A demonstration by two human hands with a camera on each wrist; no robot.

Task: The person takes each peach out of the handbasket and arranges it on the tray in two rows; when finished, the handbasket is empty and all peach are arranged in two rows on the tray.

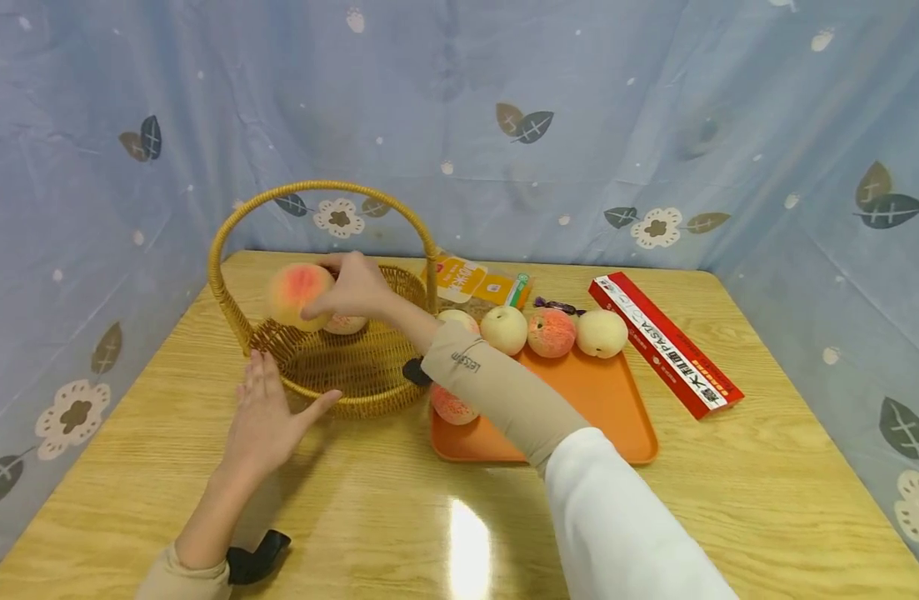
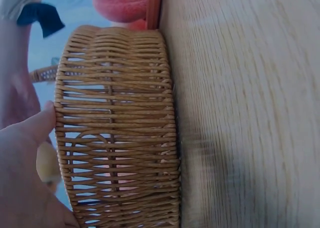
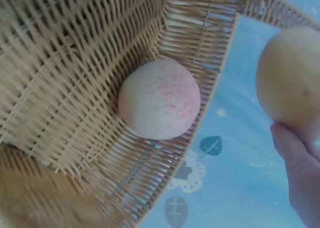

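Note:
Above the left part of a wicker basket (image 1: 377,406), my right hand (image 1: 354,287) grips a yellow-red peach (image 1: 294,296). In the right wrist view this peach (image 3: 292,80) shows beside the basket rim, with the thumb against it. Another peach (image 3: 160,98), pale with pink specks, lies inside the basket. My left hand (image 1: 260,417) touches the basket's near left rim with fairly straight fingers, its thumb spread wide. The left wrist view shows the thumb at the rim of the woven basket wall (image 2: 117,123). The right hand's far fingers are partly hidden.
Right of the basket, an orange tray (image 1: 586,408) bears several fruits, among them a red peach (image 1: 552,332) and a pale one (image 1: 601,333). A red pasta box (image 1: 665,343) lies farther right. Behind are a yellow package (image 1: 474,282) and a purple-wrapped candy (image 1: 559,307).

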